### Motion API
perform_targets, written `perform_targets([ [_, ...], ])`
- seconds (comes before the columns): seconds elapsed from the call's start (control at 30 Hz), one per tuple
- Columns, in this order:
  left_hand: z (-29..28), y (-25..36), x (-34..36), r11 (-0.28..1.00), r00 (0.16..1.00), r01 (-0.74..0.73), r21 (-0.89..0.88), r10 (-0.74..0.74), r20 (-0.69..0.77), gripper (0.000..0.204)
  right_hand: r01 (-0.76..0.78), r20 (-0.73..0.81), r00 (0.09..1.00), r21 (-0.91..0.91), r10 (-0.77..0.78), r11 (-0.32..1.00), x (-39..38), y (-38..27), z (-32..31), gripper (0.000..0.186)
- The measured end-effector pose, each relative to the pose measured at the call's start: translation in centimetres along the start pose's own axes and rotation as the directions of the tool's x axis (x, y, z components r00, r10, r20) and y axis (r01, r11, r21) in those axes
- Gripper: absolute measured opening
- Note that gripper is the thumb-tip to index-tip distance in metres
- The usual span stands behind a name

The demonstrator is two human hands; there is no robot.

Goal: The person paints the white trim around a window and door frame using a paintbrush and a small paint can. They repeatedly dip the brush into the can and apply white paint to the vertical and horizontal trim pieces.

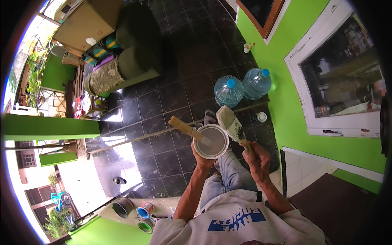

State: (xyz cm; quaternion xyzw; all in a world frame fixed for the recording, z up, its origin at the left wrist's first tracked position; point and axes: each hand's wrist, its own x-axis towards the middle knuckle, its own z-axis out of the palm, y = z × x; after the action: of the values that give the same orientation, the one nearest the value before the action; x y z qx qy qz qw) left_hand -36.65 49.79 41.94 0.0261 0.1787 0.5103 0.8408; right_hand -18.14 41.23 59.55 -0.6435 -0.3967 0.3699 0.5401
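My left hand (201, 161) is closed around the side of a round white tub (225, 152) with greyish paint inside. A flat wooden stick (184, 126) leans out over the tub's left rim, its lower end in the paint. In my right hand (258, 162) I grip a wide paintbrush (233, 127) by its handle. Its pale, paint-covered bristles point up and away, just beyond the tub's right rim, and look apart from the tub. Both hands are in front of my body, above the dark tiled floor.
Two large blue water bottles (229, 91) stand by the green wall (281, 94). A small white container (260, 117) and a cup (247, 48) sit along it. A dark sofa (139, 61) is far left. Paint cans (145, 210) stand low left; a dark brown surface (335, 206) is right.
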Motion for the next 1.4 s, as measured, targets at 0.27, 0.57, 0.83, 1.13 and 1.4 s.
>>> perform_targets([
  [0.27, 2.3, 3.3, 19.4, 0.960, 0.975, 0.203, 0.195, -0.179, -0.133, 0.077, 0.139, -0.149, 0.974, -0.214, -0.173, 0.967, 17.4, 1.3, 5.0, 0.035],
  [0.57, 6.8, 8.4, 43.1, 0.828, 0.837, 0.543, -0.137, -0.522, 0.163, 0.079, -0.066, -0.358, 0.933, -0.266, -0.035, 0.962, 38.9, 2.9, 5.7, 0.033],
  [0.83, 11.1, 10.9, 58.5, 0.837, 0.827, 0.542, 0.074, -0.547, 0.129, 0.072, -0.358, -0.476, 0.848, -0.191, 0.233, 0.914, 52.1, 6.8, 3.7, 0.030],
  [1.13, 8.4, 5.5, 75.6, 0.726, 0.718, 0.686, 0.046, -0.686, 0.122, 0.075, -0.357, -0.582, 0.781, -0.121, 0.225, 0.926, 67.2, 19.4, 2.7, 0.031],
  [1.4, 2.9, -0.1, 90.7, 0.559, 0.559, 0.828, -0.042, -0.829, 0.015, 0.082, -0.474, -0.512, 0.825, -0.400, 0.237, 0.785, 82.0, 40.4, -2.3, 0.033],
])
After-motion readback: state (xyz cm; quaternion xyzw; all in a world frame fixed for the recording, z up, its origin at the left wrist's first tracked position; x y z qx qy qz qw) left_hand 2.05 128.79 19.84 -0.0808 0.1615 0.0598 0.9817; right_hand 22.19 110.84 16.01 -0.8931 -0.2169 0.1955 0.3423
